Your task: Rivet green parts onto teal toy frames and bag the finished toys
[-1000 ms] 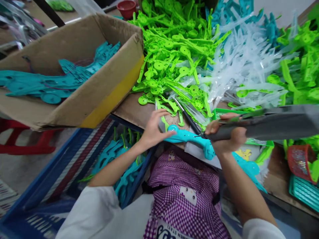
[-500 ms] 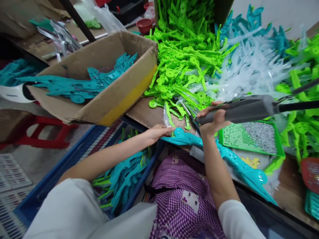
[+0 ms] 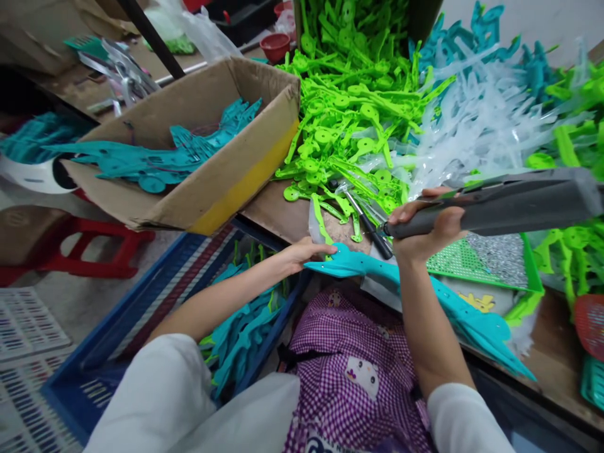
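A long teal plastic part (image 3: 465, 305) lies along the front edge of the table, crossed by my right forearm. My left hand (image 3: 302, 255) grips its left end, the fingertips at the rounded lobe beside a small screw spot. Above the part, my right hand (image 3: 427, 226) is wrapped round a grey electric screwdriver (image 3: 514, 201). Its tip side points left and its body slants off to the right. Just behind the part lie a hammer (image 3: 365, 223) and loose bright green plastic pieces (image 3: 321, 217). A green perforated basket (image 3: 535, 270) with small silver screws (image 3: 497, 258) stands beyond my right forearm.
Bright green parts (image 3: 349, 119) and clear plastic parts (image 3: 486, 126) are heaped at the back. A cardboard box (image 3: 226, 170) with teal parts stands at left. Below it, a blue crate (image 3: 108, 340) holds more teal parts, near a red stool (image 3: 99, 245).
My right hand has moved right with the screwdriver, away from the hammer, which now shows more fully. The left fingers have come further onto the teal part's rounded end.
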Available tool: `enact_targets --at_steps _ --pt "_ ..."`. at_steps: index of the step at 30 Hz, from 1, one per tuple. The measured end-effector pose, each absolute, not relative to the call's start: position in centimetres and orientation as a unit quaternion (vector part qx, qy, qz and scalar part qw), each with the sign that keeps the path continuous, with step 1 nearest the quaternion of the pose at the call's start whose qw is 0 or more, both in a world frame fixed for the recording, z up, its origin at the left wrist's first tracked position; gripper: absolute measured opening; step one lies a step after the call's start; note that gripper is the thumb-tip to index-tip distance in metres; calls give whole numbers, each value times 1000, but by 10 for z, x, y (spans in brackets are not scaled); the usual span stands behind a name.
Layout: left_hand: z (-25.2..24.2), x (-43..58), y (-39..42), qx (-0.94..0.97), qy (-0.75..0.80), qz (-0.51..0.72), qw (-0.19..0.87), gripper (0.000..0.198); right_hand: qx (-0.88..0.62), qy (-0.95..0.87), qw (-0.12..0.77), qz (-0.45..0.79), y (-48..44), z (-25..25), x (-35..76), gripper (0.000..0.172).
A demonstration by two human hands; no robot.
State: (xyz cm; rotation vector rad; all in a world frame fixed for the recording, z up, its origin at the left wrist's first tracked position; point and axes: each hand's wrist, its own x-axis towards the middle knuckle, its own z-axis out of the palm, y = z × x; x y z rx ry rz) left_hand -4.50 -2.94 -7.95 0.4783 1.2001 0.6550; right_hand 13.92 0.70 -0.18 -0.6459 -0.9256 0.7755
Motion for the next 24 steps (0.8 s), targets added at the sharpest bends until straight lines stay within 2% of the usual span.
enact_targets --at_steps 7,11,14,17,21,23,24 --pt "-79 -41 -27 228 562 286 742 33 -318 -477 725 380 -16 1 134 40" --pt "-77 -39 -30 240 555 304 736 37 -317 -468 713 414 -22 -7 124 35" --pt "-79 -39 -32 243 548 315 736 40 -317 -486 700 416 -22 -10 127 37" --pt "-82 -39 -34 239 545 323 736 37 -355 -487 713 359 -15 -8 144 39" --pt "-82 -33 -40 241 528 353 734 32 -427 -423 783 164 -2 -11 184 28" --pt "-79 -27 -44 241 523 379 724 29 -461 -409 780 104 3 -18 203 24" --pt "-76 -23 -46 239 523 390 719 29 -477 -419 764 114 4 -23 211 24"
